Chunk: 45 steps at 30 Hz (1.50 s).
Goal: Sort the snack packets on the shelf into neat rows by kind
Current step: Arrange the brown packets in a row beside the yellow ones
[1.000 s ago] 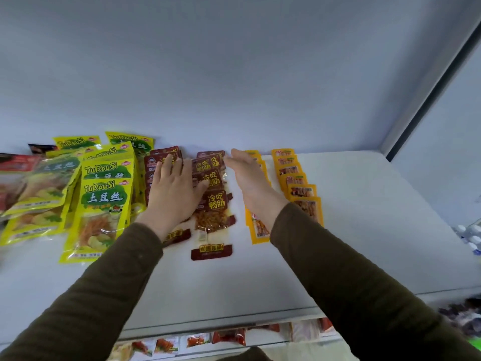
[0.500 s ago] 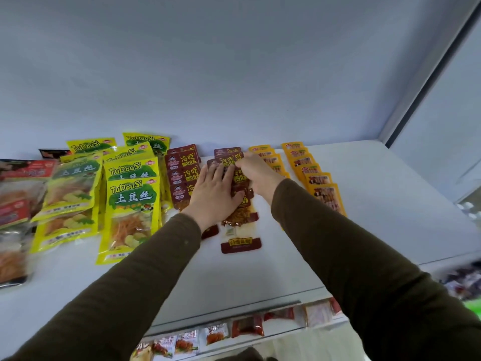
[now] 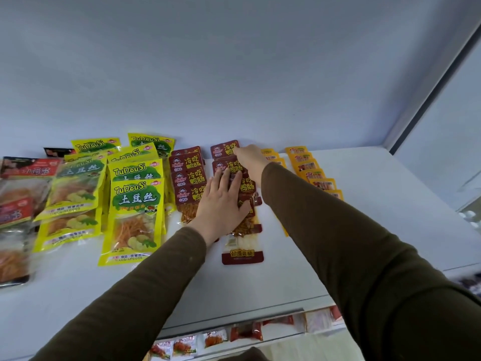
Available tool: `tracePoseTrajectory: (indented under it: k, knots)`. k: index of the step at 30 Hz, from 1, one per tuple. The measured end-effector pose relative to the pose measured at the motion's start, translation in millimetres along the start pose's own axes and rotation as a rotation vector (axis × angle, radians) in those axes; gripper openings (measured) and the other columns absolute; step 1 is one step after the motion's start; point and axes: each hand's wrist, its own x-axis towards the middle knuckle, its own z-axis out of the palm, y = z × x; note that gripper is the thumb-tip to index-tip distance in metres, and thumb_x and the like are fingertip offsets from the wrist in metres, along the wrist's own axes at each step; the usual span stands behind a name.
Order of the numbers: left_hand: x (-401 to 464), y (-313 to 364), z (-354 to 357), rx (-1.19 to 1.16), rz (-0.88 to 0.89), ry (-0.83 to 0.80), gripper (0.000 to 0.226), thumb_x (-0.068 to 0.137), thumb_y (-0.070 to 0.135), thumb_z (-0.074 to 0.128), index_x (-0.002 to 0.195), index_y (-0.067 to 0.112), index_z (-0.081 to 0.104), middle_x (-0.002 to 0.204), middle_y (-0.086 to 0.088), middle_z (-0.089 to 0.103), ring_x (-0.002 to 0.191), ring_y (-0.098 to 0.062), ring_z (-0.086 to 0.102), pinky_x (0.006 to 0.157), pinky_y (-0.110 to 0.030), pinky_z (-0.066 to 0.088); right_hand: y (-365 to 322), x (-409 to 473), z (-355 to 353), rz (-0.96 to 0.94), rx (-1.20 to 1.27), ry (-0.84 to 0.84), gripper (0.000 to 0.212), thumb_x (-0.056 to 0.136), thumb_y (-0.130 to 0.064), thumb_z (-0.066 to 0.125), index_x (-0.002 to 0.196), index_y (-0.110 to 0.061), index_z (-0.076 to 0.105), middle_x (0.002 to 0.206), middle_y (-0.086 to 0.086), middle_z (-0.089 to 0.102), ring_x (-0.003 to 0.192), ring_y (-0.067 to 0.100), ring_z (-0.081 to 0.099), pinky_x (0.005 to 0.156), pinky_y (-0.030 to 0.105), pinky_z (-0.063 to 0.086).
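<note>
Left hand: my left hand (image 3: 221,201) lies flat, fingers straight and spread, pressing down on the near half of the right-hand row of dark red duck-intestine packets (image 3: 240,188).
Right hand: my right hand (image 3: 251,157) reaches to the far end of that same row, fingers bent down onto the rearmost packet (image 3: 225,148); whether it pinches the packet or only pushes it I cannot tell.
Red rows: two overlapped rows run from mid-shelf toward the back wall; the left one (image 3: 188,178) is uncovered and looks even.
Yellow potato-shred packets (image 3: 136,201): stacked toward the shelf's left side, some skewed, one dark packet (image 3: 56,151) behind them.
Orange packets (image 3: 315,173): in rows right of the red ones, partly hidden by my right sleeve.
Shelf (image 3: 390,204): white, bare toward its right edge.
Risk: the glossy overlapped packets probably slide; a hard push at the back could fan the row sideways into the neighbouring rows.
Risk two: my right sleeve lies over the orange packets and could drag them askew.
</note>
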Motion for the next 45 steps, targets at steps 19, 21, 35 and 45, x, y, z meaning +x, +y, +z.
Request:
tracePoseTrajectory:
  k: [19,21,35,45]
  knots:
    - [0,9,-5,0.009,-0.010,-0.063,0.074,0.103,0.055,0.028,0.164,0.025,0.000,0.173,-0.009,0.000,0.159,-0.030,-0.009,0.128,-0.049,-0.004,6,36,-7,0.056,0.107,-0.097,0.032,0.097,-0.003,0.061,0.129,-0.004,0.059,0.127,0.022,0.062,0.116,0.038,0.061,0.100,0.049,0.052]
    - [0,9,-6,0.009,-0.009,-0.073,0.074,0.102,0.056,0.028,0.164,0.026,0.000,0.173,-0.008,0.000,0.159,-0.029,-0.009,0.128,-0.049,-0.006,6,35,-4,0.056,0.166,-0.117,0.026,0.098,0.000,0.057,0.123,-0.004,0.058,0.121,0.022,0.064,0.109,0.037,0.064,0.095,0.052,0.055]
    - [-2,8,-6,0.019,-0.006,-0.069,0.073,0.103,0.055,0.028,0.164,0.025,0.002,0.173,-0.007,0.002,0.159,-0.029,-0.007,0.123,-0.045,-0.012,11,41,-2,-0.072,0.152,-0.039,0.034,0.100,-0.002,0.053,0.130,-0.018,0.052,0.105,0.006,0.063,0.088,0.020,0.066,0.064,0.032,0.057]
    - [-3,-3,-12,-0.052,-0.022,-0.051,0.087,0.098,0.067,0.035,0.164,0.025,-0.003,0.173,-0.004,-0.004,0.159,-0.024,-0.009,0.126,-0.044,-0.010,4,20,-10,-0.048,0.211,-0.042,0.040,0.100,-0.003,0.051,0.137,-0.016,0.043,0.102,0.006,0.054,0.078,0.011,0.054,0.054,0.026,0.048]
